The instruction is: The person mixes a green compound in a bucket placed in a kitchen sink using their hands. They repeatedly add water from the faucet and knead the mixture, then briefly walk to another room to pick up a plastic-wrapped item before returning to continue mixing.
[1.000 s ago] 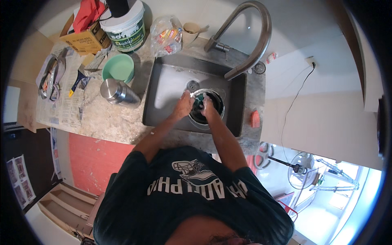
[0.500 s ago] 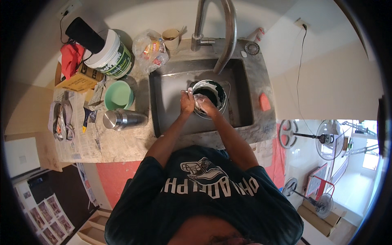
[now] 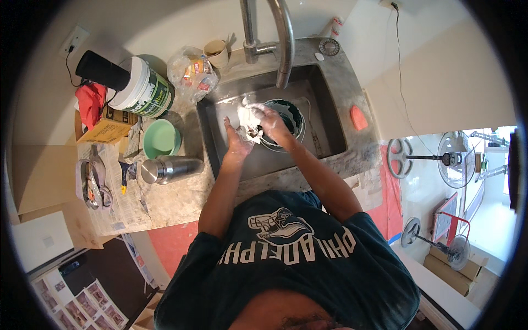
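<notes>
Gripping a white crumpled lump (image 3: pixel 248 120) in right hand (image 3: pixel 270 122), fingers closed on its upper right side. Looks wet and cloth-like; can't tell exact material. Holding left hand (image 3: pixel 237 146) wide, thumb raised and apart from fingers, fingertips at lump's lower edge. Can't tell about any load on left, or just contact. Held above the sink (image 3: pixel 325 146), left of the bucket (image 3: pixel 298 116), partly over near-side rim. White smears on both hands.

Directly behind right wrist: bucket in sink, dark inside, whitish coating along rim, wire handle slack on right. Right of that, on sink floor: slim long tool (image 3: pixel 315 137), too small to identify. Over the back edge: curved metal faucet (image 3: pixel 285 71), spout end pointing down.

Out on the counter (image 3: pixel 176 203), right side: coral-coloured block (image 3: pixel 358 117), with round strainer (image 3: pixel 329 47) at back corner. Left side: steel bottle (image 3: pixel 173 169) lying lengthwise beside sink, green bowl (image 3: pixel 161 139) just behind, yellow-tipped brush (image 3: pixel 124 177) on newspaper. At back: clear plastic bag (image 3: pixel 190 71), beige cup (image 3: pixel 216 54), white-and-green pail (image 3: pixel 148 91).
</notes>
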`<act>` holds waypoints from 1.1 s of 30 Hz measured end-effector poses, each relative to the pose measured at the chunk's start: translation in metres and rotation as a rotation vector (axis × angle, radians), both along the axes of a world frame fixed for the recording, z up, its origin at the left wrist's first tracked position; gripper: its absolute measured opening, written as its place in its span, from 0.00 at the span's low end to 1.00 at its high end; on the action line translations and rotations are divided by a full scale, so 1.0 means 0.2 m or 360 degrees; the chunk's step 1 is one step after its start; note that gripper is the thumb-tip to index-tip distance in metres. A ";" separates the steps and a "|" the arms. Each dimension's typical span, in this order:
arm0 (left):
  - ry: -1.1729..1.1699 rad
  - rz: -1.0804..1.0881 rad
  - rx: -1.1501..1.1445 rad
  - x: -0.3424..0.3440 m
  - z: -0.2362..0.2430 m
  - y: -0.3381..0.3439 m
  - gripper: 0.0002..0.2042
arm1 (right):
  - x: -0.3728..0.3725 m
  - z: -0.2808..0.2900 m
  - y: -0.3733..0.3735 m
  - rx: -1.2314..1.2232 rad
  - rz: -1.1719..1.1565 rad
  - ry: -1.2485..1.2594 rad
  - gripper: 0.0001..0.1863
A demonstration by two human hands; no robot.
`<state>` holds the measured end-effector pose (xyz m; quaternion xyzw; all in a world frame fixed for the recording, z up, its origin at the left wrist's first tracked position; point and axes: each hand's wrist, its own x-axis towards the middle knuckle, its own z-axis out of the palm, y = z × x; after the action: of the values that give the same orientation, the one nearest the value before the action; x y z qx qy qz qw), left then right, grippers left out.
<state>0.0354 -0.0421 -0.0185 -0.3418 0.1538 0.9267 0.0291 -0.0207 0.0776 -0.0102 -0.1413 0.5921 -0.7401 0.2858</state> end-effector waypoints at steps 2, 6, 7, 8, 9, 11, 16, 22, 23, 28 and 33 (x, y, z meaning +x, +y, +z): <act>0.0006 0.0033 -0.0003 0.00 0.01 -0.04 0.36 | 0.05 0.07 0.00 0.0637 0.0061 0.0954 0.16; 0.0109 -0.0298 -0.0123 0.02 -0.18 -0.18 0.26 | 0.22 0.05 0.03 0.0693 0.0171 0.1574 0.12; 0.0093 -0.0362 -0.0279 0.03 -0.22 -0.18 0.24 | 0.25 0.08 0.03 0.0594 0.0065 0.1692 0.11; 0.0048 -0.0324 -0.0140 0.05 -0.16 -0.17 0.19 | 0.26 0.10 0.04 0.0500 -0.0039 0.1801 0.11; -0.0012 -0.0271 -0.0131 0.06 -0.20 -0.16 0.17 | 0.25 0.12 0.07 0.0544 -0.0006 0.1745 0.11; -0.0137 -0.0159 -0.0121 0.07 -0.26 -0.16 0.14 | 0.24 0.14 0.12 0.0618 0.0064 0.1624 0.11; -0.0075 -0.0211 0.0190 0.19 -0.19 -0.25 0.12 | 0.01 -0.13 0.22 0.0412 -0.0384 0.0029 0.12; -0.0023 -0.0320 0.0102 0.17 -0.41 -0.30 0.16 | -0.23 -0.73 0.03 0.0379 -0.0618 -0.1184 0.19; -0.0004 -0.0356 0.0099 0.16 -0.43 -0.27 0.16 | -0.25 -0.71 -0.03 0.0487 -0.0664 -0.1333 0.21; -0.0486 -0.0658 -0.0481 -0.06 -0.29 -0.03 0.15 | -0.31 -0.96 -0.23 -0.0438 -0.1406 -0.1205 0.28; -0.0485 -0.0763 -0.0381 0.02 -0.30 -0.07 0.16 | -0.16 -0.81 -0.26 0.1059 -0.0597 0.0184 0.16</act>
<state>0.0397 -0.0559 -0.0789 -0.4319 0.3319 0.8067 0.2290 -0.0536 0.0254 -0.1718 0.0285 0.8306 -0.5378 0.1417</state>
